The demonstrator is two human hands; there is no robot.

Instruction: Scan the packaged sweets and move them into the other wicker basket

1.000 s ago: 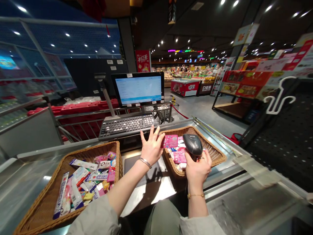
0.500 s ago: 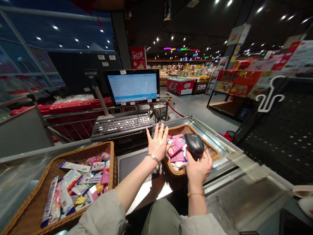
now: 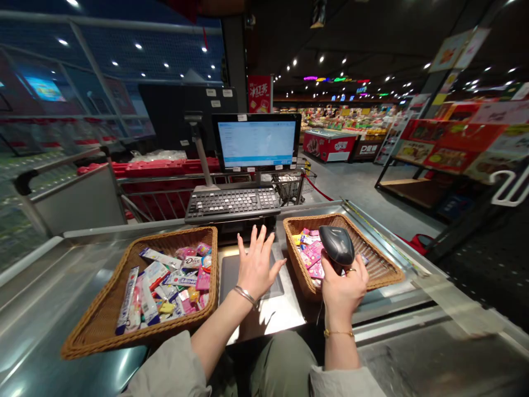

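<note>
My right hand is closed around a black handheld barcode scanner, held above the near edge of the right wicker basket. That basket holds a few pink and coloured snack packets. My left hand hovers open with fingers spread and nothing in it, over the dark scan plate between the two baskets. The left wicker basket is full of several candy and snack packets.
A keyboard and a lit monitor stand behind the baskets on the steel checkout counter. A red barrier and a shopping cart lie beyond. Shelves of goods stand to the right across the aisle.
My left hand let go of a pink packet into the right basket and drew back left, open, over the scan plate. The right hand kept hold of the scanner. The view swung left.
</note>
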